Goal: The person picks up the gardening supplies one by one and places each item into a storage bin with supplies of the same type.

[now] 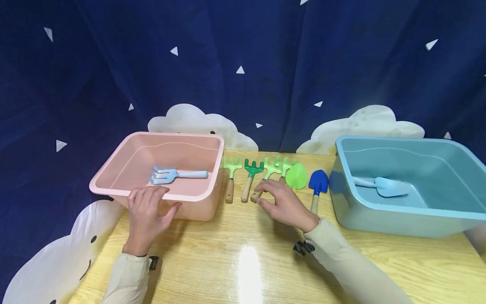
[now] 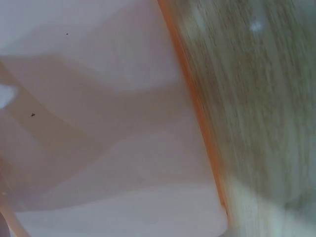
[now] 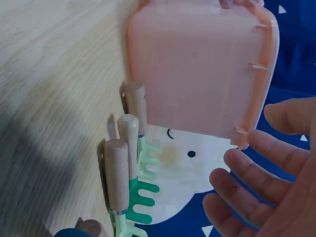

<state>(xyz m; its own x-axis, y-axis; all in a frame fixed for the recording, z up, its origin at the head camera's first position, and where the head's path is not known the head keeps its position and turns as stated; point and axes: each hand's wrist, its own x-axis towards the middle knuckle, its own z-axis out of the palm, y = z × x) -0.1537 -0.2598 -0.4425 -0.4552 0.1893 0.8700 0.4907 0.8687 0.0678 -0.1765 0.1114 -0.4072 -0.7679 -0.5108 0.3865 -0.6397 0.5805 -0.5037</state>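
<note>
left arm: we see a long, pale beige sleeve [image 1: 127, 278], plain and creased near the cuff | left wrist: thin dark band, small black fitting [image 1: 153, 262] | right arm: matching beige sleeve [image 1: 353, 264], softly wrinkled | right wrist: chunky, irregular black fitting [image 1: 303, 248] beside the cuff | left hand [image 1: 146, 211], right hand [image 1: 285, 203]: we note both bare
</note>
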